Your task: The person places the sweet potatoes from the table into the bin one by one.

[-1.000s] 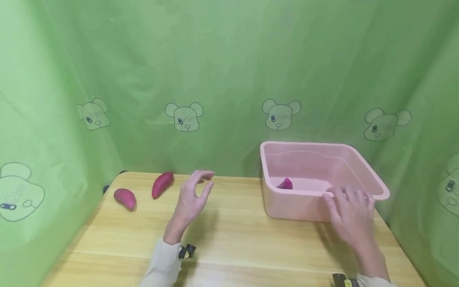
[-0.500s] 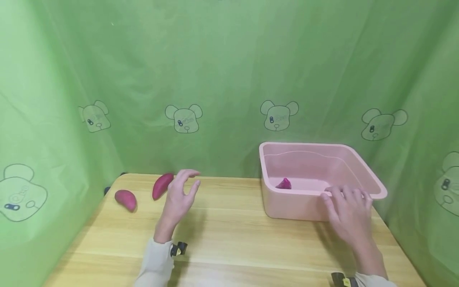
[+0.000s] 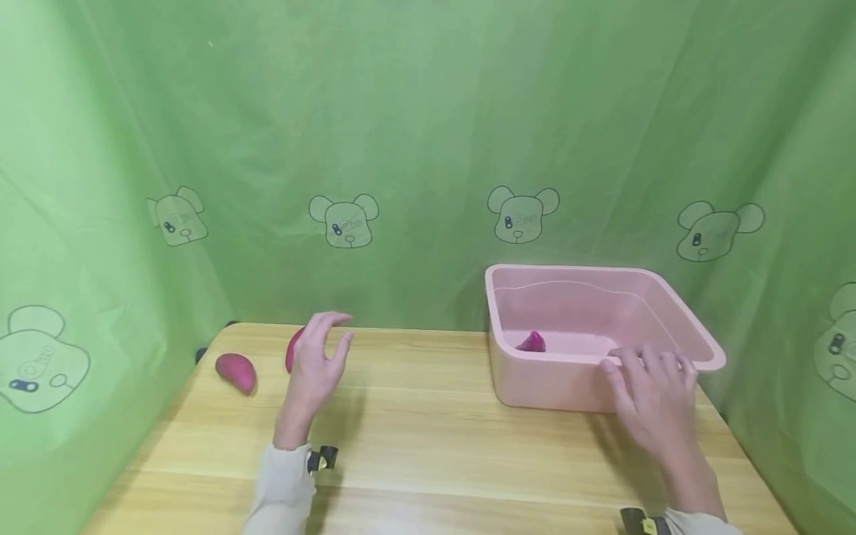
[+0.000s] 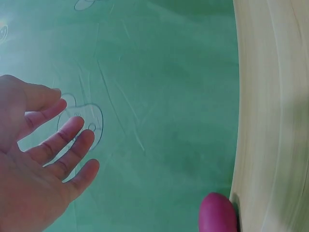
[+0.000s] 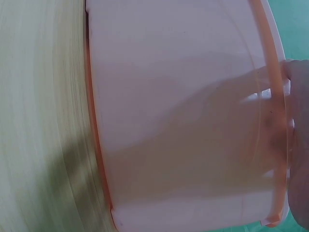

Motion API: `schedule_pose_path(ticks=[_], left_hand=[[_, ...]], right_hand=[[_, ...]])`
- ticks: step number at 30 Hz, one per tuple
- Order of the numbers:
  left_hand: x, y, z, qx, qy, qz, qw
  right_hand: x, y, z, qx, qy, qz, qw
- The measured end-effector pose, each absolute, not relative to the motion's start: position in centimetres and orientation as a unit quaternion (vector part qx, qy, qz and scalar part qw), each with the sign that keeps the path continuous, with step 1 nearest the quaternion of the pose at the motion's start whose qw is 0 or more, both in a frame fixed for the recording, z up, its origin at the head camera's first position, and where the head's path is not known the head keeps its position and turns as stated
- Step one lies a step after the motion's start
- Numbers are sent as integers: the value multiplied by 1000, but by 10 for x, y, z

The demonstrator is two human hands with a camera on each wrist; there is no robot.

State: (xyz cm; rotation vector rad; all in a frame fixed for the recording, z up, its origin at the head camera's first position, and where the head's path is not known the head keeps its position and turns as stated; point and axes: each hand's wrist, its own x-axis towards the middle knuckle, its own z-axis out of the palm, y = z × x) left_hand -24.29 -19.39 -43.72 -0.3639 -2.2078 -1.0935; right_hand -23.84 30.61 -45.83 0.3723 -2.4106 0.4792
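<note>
My left hand [image 3: 313, 368] hovers over the table at the left with its fingers spread and nothing in them. Behind it, partly covered, lies a purple-red sweet potato [image 3: 291, 352]. A second sweet potato [image 3: 236, 373] rests further left. In the left wrist view, one sweet potato [image 4: 217, 214] shows at the bottom edge, apart from the fingers. With fingers hooked over the front rim and the thumb outside, my right hand [image 3: 658, 405] holds a pink plastic basin [image 3: 555, 383]. Inside the basin, a magenta object with a pointed tip [image 3: 533, 342] is half hidden by the front wall.
The light wooden table [image 3: 428, 446] carries everything. A green curtain [image 3: 428, 134] with bear-head drawings closes off the back and both sides. The basin stands at the back right, close to the curtain.
My left hand has moved left and now partly covers the nearer sweet potato. My right hand and the basin have stayed in place.
</note>
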Motion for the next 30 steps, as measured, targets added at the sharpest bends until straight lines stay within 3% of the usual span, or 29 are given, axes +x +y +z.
schedule_pose_path(ticks=[15, 30], left_hand=[[-241, -226, -437, -63, -845, -406, 343], [-236, -253, -442, 5, -871, -375, 318]], right_hand=[[-240, 306, -459, 139, -919, 182, 322], [-240, 306, -459, 144, -914, 182, 333]])
